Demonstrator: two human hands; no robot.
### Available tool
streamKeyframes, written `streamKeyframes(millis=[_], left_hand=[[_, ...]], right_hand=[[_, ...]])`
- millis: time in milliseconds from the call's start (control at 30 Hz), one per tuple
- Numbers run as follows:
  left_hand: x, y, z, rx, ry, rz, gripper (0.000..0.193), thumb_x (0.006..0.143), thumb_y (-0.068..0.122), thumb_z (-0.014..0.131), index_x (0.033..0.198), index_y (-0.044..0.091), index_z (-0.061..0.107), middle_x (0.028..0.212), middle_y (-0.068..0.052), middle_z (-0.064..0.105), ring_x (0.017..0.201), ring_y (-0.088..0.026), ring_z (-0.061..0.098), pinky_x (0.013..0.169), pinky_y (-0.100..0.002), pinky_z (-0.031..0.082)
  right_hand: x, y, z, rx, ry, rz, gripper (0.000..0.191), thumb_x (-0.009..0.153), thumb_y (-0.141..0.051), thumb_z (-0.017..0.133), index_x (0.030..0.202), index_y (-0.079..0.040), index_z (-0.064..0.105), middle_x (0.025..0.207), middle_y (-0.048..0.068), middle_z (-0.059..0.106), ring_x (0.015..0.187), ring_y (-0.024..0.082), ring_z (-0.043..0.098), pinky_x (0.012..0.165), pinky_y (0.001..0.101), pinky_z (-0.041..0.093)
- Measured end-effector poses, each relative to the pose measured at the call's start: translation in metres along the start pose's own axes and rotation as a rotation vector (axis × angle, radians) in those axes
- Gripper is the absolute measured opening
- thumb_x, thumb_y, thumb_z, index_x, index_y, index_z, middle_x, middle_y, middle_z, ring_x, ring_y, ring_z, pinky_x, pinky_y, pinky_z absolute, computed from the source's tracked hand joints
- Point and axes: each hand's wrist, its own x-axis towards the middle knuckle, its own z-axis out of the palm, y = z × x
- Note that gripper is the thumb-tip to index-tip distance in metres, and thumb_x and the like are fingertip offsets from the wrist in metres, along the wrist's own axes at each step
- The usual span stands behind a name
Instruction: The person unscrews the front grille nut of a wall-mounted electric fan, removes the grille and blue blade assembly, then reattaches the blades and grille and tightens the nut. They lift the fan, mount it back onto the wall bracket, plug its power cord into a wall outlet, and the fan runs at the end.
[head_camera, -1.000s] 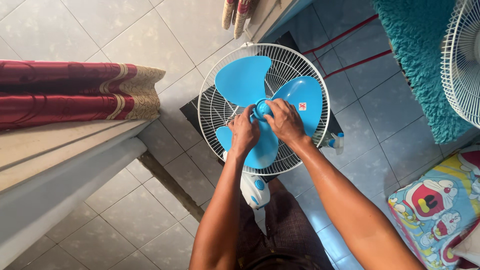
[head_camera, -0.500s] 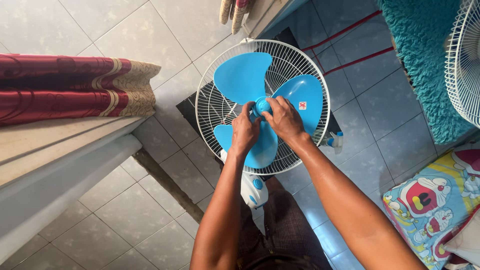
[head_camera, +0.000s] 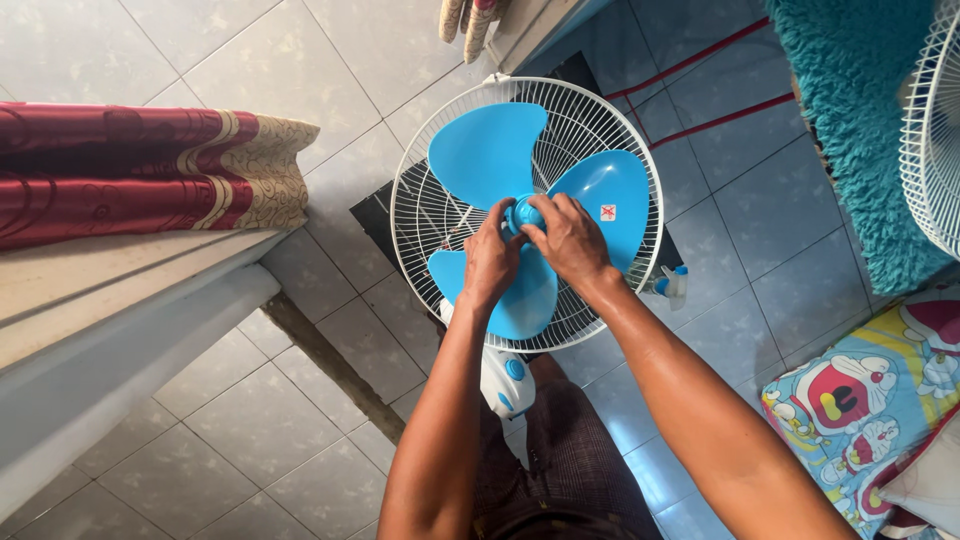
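Note:
A fan lies face up in front of me, its blue three-blade propeller (head_camera: 488, 150) sitting in the white wire rear guard (head_camera: 425, 215). Both hands meet at the blue hub cap (head_camera: 523, 212) in the middle of the blades. My left hand (head_camera: 491, 262) rests on the lower blade with its fingers against the cap. My right hand (head_camera: 568, 240) pinches the cap from the right side. The fan's white body with blue knobs (head_camera: 505, 382) pokes out below the guard, over my lap.
A dark red and gold curtain (head_camera: 140, 170) lies on a ledge at left. A second white fan guard (head_camera: 935, 130) and a teal rug (head_camera: 850, 110) are at upper right. A cartoon-print mat (head_camera: 860, 390) lies at lower right. A small spray bottle (head_camera: 672, 285) stands beside the fan.
Both hands stay on the hub cap with only slight shifts of the fingers. The view has drifted a little, so the fan sits slightly lower in the picture.

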Motion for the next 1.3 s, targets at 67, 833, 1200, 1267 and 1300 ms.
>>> streamKeyframes(millis=[67,833,1200,1267,1300], left_hand=[[0.0,-0.001,0.0,0.0,0.017,0.008,0.055,0.087,0.014,0.076,0.138,0.009,0.056,0.112,-0.022,0.073,0.105,-0.04,0.069,0.091,-0.051,0.049],[0.002,-0.008,0.003,-0.01,0.018,0.005,0.055,0.087,0.009,0.075,0.138,0.012,0.057,0.118,-0.018,0.073,0.11,-0.038,0.068,0.097,-0.05,0.045],[0.003,-0.008,0.003,0.013,-0.013,-0.009,0.06,0.082,0.01,0.077,0.138,0.012,0.056,0.116,-0.018,0.073,0.108,-0.038,0.068,0.094,-0.051,0.042],[0.003,-0.009,0.004,0.012,-0.014,-0.009,0.058,0.085,0.011,0.076,0.139,0.012,0.056,0.116,-0.018,0.073,0.108,-0.037,0.069,0.097,-0.049,0.043],[0.003,-0.01,0.005,0.012,-0.013,-0.008,0.057,0.087,0.011,0.075,0.14,0.012,0.056,0.116,-0.018,0.073,0.107,-0.037,0.069,0.098,-0.048,0.044]], right_hand=[[-0.001,0.001,0.001,0.038,0.035,-0.031,0.043,0.088,-0.021,0.078,0.123,-0.003,0.059,0.101,0.019,0.065,0.096,0.039,0.065,0.08,0.0473,0.054],[0.002,-0.001,0.01,-0.034,-0.116,0.383,0.044,0.089,-0.031,0.082,0.117,-0.003,0.064,0.119,0.018,0.063,0.117,0.035,0.061,0.095,0.045,0.051],[-0.002,0.004,0.003,0.116,0.102,0.197,0.056,0.081,-0.02,0.08,0.13,-0.003,0.061,0.123,0.019,0.062,0.118,0.037,0.059,0.096,0.0476,0.048],[0.001,-0.001,0.002,0.058,0.025,0.301,0.052,0.083,-0.025,0.083,0.125,-0.003,0.062,0.117,0.018,0.061,0.113,0.038,0.058,0.094,0.0479,0.047],[0.002,-0.004,0.001,-0.003,0.009,0.24,0.048,0.084,-0.025,0.083,0.123,-0.003,0.063,0.115,0.018,0.061,0.113,0.038,0.058,0.095,0.0483,0.046]])
